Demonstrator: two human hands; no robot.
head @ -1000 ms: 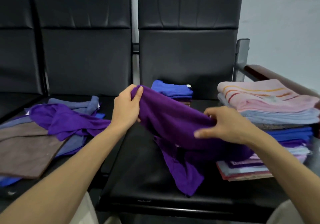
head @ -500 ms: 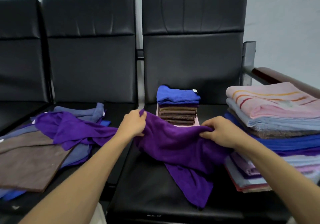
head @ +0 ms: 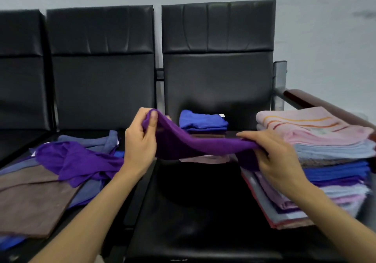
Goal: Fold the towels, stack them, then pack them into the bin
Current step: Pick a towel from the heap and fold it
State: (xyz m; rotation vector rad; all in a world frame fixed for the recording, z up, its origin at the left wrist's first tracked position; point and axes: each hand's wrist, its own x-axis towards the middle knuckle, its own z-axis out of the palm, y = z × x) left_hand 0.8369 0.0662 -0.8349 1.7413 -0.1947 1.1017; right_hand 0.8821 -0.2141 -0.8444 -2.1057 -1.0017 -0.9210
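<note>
Head view: a purple towel [head: 195, 144] is held stretched above the bench [head: 193, 211], pinched at one end by the left hand [head: 140, 142] fingers and at the other by the right hand [head: 272, 161]. Soft, light and limp, it is best gripped at corners.

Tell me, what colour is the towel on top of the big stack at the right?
Pink towel, with thin orange and red stripes; head view.

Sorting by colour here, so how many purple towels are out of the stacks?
2: one purple towel held up between both hands, another crumpled on the left pile. More may be hidden underneath.
</note>
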